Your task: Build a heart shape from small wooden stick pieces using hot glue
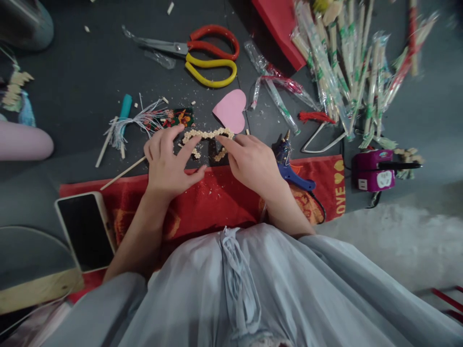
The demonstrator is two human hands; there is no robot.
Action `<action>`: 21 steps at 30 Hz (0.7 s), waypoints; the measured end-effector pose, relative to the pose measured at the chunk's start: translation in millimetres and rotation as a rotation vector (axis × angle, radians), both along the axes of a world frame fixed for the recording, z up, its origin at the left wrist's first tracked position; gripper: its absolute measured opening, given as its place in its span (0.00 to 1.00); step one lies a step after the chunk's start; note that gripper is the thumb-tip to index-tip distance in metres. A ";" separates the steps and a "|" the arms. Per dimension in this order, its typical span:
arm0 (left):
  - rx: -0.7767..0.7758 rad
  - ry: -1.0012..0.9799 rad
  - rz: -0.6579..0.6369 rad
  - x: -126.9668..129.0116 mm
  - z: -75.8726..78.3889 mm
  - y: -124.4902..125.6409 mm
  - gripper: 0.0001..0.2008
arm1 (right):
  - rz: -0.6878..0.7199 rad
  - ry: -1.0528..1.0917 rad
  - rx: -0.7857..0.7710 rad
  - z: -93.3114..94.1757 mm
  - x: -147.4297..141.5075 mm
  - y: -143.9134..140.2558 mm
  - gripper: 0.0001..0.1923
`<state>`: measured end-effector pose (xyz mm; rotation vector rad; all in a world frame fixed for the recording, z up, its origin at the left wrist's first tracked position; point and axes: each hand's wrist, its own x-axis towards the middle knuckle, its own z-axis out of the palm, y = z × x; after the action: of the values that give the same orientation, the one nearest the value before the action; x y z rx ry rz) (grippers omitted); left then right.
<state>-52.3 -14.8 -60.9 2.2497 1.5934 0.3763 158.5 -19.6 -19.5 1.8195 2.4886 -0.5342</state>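
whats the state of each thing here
wooden piece, curved, ends apart
left hand, thumb spread, fingertip on piece
right hand, index touching piece
scissors, blades closed or nearly so
phone, face up, screen dark
glue gun, lying down
heart, flat
sticks, heaped, many in clear wrappers
cloth, spread out, partly covered

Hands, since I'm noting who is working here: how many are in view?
2: the left hand at the left side of the beige craft piece, the right hand at its right side. No others show.
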 end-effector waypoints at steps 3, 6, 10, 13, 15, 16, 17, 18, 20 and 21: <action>-0.007 0.011 -0.024 0.5 -0.2 -0.3 0.31 | 0.010 -0.009 -0.020 -1.8 -3.7 0.7 0.27; -0.007 0.010 -0.028 1.3 0.0 -0.3 0.32 | 0.014 -0.011 -0.033 -1.3 -5.1 0.8 0.28; -0.009 0.002 -0.020 1.5 -0.9 0.1 0.33 | 0.010 -0.031 -0.042 -0.3 -5.4 0.7 0.29; 0.003 -0.006 -0.016 1.2 -2.0 0.1 0.34 | -0.009 -0.049 -0.050 -1.0 -4.8 1.1 0.29; 0.006 -0.004 -0.011 1.1 -2.3 -0.1 0.35 | -0.026 -0.055 -0.050 -1.4 -4.0 1.3 0.29; 0.004 -0.005 -0.007 1.1 -2.4 -0.2 0.35 | -0.035 -0.058 -0.048 -1.3 -3.4 1.4 0.29; 0.002 -0.009 -0.001 1.1 -2.4 -0.2 0.35 | -0.044 -0.061 -0.046 -0.9 -2.9 1.5 0.30; 0.002 -0.017 0.005 1.0 -2.5 -0.3 0.36 | -0.053 -0.066 -0.046 -0.3 -2.4 1.5 0.30; 0.010 -0.028 0.014 0.5 -3.1 -0.5 0.36 | -0.078 -0.077 -0.046 1.4 -1.4 1.3 0.29; 0.019 -0.031 0.017 0.1 -3.6 -0.6 0.36 | -0.093 -0.080 -0.044 2.5 -1.1 1.1 0.29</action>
<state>-52.2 -15.4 -64.5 2.2347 1.6015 0.4305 157.5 -18.4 -17.0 1.9081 2.3330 -0.5040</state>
